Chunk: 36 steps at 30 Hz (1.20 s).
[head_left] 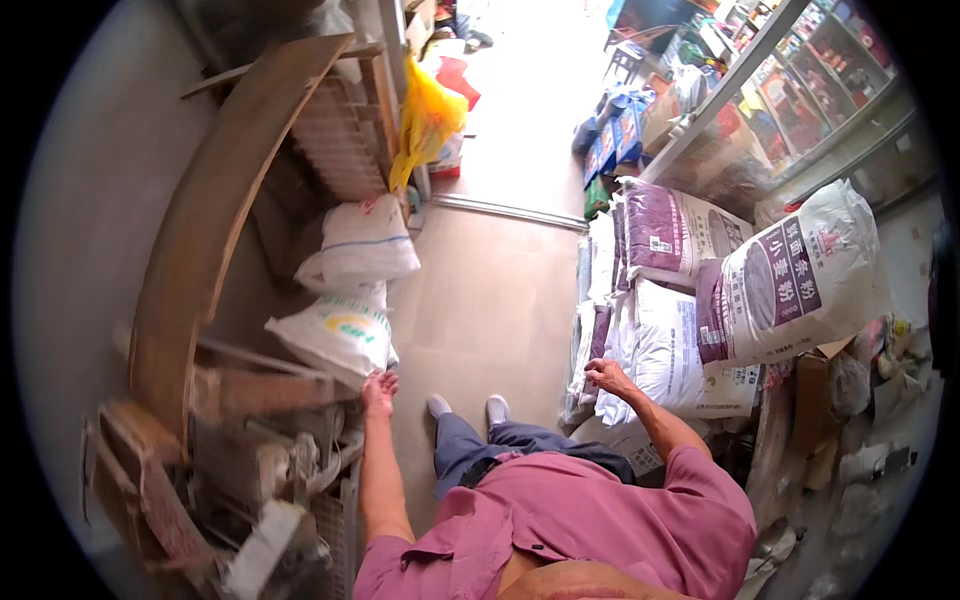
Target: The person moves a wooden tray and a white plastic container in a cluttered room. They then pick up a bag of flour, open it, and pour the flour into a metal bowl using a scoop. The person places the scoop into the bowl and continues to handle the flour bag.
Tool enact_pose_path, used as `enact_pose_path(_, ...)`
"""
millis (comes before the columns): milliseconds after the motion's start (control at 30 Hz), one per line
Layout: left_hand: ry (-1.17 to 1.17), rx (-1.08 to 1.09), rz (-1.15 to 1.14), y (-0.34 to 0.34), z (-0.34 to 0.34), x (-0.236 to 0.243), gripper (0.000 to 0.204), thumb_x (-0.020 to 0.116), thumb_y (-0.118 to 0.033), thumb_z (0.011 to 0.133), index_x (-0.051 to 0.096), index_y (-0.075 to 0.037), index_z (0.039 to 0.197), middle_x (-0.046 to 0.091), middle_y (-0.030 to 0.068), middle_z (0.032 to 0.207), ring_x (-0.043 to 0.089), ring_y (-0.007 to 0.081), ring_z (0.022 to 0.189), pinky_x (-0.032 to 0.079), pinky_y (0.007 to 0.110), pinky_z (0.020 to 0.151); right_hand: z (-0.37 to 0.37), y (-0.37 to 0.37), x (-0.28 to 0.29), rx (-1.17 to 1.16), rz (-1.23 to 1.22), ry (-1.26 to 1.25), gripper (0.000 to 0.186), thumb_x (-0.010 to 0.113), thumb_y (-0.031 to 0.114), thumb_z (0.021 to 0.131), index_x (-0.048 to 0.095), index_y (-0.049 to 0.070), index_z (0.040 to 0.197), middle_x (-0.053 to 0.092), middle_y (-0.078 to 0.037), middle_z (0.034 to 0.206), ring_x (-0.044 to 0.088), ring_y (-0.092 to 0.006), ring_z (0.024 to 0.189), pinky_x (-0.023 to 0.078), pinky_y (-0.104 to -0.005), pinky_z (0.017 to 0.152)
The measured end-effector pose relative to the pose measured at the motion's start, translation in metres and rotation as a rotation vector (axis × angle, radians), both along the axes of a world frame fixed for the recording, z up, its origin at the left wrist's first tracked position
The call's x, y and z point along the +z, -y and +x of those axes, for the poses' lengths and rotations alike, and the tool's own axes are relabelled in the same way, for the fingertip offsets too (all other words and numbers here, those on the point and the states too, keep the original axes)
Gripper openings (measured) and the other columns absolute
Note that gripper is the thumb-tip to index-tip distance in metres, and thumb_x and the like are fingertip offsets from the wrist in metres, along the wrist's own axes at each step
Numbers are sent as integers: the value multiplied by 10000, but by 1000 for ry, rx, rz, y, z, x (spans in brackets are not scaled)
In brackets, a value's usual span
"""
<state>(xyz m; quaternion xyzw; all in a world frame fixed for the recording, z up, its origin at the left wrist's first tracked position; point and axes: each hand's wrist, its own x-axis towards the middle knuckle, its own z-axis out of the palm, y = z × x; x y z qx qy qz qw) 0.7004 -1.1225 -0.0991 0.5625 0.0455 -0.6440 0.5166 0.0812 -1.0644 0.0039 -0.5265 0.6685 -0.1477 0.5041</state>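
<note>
My left hand (379, 392) is beside the lower corner of a white sack (340, 330) with green and yellow print. Its fingers look loosely spread, and whether they touch the sack I cannot tell. Behind that sack sits another white sack (365, 240) with a blue stripe. On the right, my right hand (608, 375) hangs in front of a stack of sacks, fingers half bent and apart, with nothing seen in them. Nearest to it is a white sack (655, 345). A white and purple flour sack (785, 275) leans on the stack, beside a purple sack (665, 235).
A doorway with a metal floor track (510, 211) lies ahead. A curved wooden board (205, 230) stands at left, with a yellow plastic bag (430, 115) hanging farther on. Clutter and scrap wood (265, 385) fill the lower left. A cardboard box (820, 395) stands at right.
</note>
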Motion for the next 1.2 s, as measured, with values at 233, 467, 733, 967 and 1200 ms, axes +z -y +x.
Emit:
enact_pose_path(233, 340, -43, 51, 215, 127, -69, 368, 561, -207, 920, 525, -104, 1271, 656, 104, 1077, 658, 242, 890, 518, 340, 668, 17, -11, 12, 29, 52, -335, 263, 592, 182, 848, 694, 4, 1013, 682, -112, 747, 658, -175, 676, 536, -333, 643)
enact_pose_path(467, 854, -58, 224, 375, 282, -196, 573, 634, -383, 883, 484, -30, 1309, 528, 197, 1200, 541, 308, 1076, 480, 446, 892, 85, 8, -4, -197, 445, -302, 305, 571, 184, 849, 684, -11, 1054, 718, -137, 854, 691, -194, 798, 540, -328, 753)
enact_pose_path(733, 629, -24, 299, 481, 264, -232, 655, 684, -355, 865, 478, 32, 1351, 526, 210, 1341, 533, 333, 1200, 490, 461, 924, 169, 97, -70, -313, 428, -232, 310, 574, 199, 853, 679, 2, 1068, 720, -127, 864, 697, -213, 785, 548, -344, 756)
enact_pose_path(967, 751, -108, 202, 463, 288, -252, 577, 685, -322, 859, 530, 26, 1292, 575, 190, 1279, 562, 319, 1158, 491, 442, 920, 182, 150, -121, -234, 380, -146, 322, 535, 202, 881, 673, 12, 1101, 714, -129, 858, 692, -186, 773, 553, -325, 739)
enact_pose_path(1200, 1434, -498, -72, 422, 307, -190, 500, 686, -290, 854, 582, 19, 1234, 624, 171, 1218, 592, 304, 1115, 491, 423, 916, 189, 164, -83, -165, 455, -92, 347, 516, 189, 893, 651, 5, 1155, 716, -120, 921, 694, -183, 832, 555, -323, 784)
